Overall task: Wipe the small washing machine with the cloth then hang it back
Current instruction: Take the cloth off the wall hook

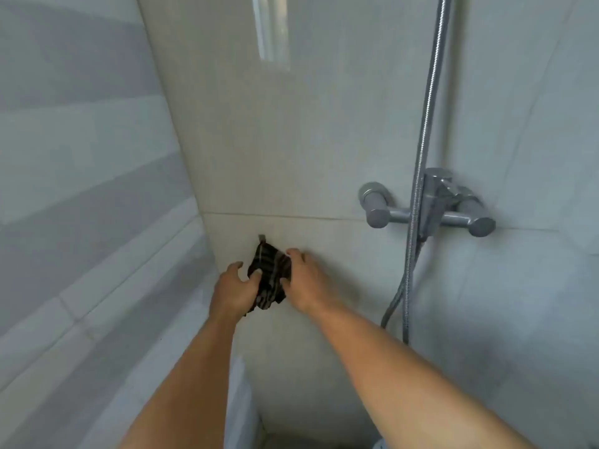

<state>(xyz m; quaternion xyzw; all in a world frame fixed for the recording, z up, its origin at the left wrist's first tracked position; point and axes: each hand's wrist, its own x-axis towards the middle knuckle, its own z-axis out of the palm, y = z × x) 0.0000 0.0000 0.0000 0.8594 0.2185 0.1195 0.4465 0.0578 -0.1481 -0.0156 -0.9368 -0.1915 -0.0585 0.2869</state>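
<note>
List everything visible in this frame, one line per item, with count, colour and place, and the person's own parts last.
cloth: one, dark with pale stripes, bunched at the wall hook, held between both hands
wall hook: one, metal grey, on the beige wall just above the cloth
shower mixer tap: one, chrome grey, on the wall at right
shower hose: one, silver, runs down from the top edge past the tap and loops below it
beige tiled wall: one, centre, with a bright reflection near the top
grey tiled wall: one, left side
left hand: one, gripping the cloth's left edge
right hand: one, at the cloth's right edge, fingers against the wall
forearms: two, bare, reaching up from the bottom edge
</note>
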